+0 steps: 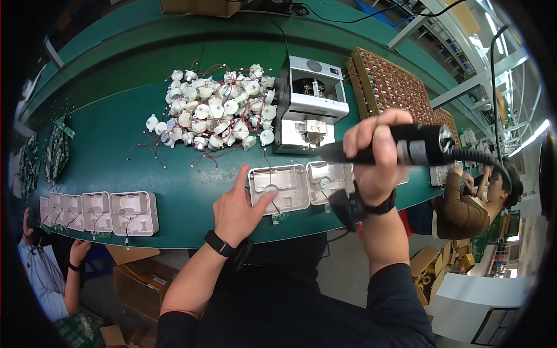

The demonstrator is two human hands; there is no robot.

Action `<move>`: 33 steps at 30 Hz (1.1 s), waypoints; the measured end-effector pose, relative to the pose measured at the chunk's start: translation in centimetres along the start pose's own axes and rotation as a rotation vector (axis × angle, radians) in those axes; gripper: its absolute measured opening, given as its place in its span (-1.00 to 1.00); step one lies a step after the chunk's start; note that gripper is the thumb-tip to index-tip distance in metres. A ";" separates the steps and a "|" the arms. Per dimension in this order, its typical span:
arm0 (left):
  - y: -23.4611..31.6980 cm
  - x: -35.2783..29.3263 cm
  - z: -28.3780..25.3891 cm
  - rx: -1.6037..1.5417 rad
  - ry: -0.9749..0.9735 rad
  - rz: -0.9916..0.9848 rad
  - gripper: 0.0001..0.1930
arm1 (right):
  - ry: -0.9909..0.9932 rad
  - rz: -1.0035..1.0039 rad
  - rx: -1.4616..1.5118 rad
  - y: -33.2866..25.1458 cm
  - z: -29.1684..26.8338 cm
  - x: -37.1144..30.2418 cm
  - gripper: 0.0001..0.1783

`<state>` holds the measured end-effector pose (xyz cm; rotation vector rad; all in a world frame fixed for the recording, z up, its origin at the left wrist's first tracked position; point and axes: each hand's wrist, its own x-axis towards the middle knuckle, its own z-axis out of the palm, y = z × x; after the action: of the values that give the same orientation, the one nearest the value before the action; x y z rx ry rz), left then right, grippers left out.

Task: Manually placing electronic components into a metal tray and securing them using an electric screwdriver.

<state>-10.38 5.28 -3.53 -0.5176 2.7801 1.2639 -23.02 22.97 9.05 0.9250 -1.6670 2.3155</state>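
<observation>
My right hand [380,159] is wrapped round a black electric screwdriver [420,145], raised above the bench, with its narrow end to the left and a coiled cord at the other end. With index finger and thumb spread, my left hand [239,210] rests at the left side of a white plastic housing [293,200]. Its thumb reaches in to the round white part inside. Right beside this stands a second white housing [329,174] with a round part, partly hidden behind my right hand and wrist. A small green circuit board [280,219] shows at the first housing's near edge.
Many white round parts with red wires [217,110] lie heaped behind the housings. A white-and-grey machine [311,107] and a partitioned cardboard box [389,81] stand to their right. More white housings [133,213] line the bench's left edge. Co-workers sit at both sides.
</observation>
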 end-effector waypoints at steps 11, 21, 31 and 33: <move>0.1 0.0 1.8 0.038 0.082 0.117 -0.17 | 0.002 0.197 0.009 0.3 1.1 -0.1 -0.76; 0.6 0.0 1.7 0.015 0.085 0.098 -0.18 | -0.348 0.268 0.011 1.3 4.1 -5.4 -0.62; -0.4 0.3 1.8 0.017 0.055 0.089 -0.13 | -0.332 0.265 0.018 4.2 5.5 -6.9 -0.65; -0.3 0.1 1.4 0.035 0.046 0.102 -0.13 | -0.320 0.262 -0.018 3.7 5.9 -6.8 -0.64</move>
<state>-10.52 6.15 -4.73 -0.4129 2.8950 1.2344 -16.97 17.88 3.42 1.1907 -2.0407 2.4080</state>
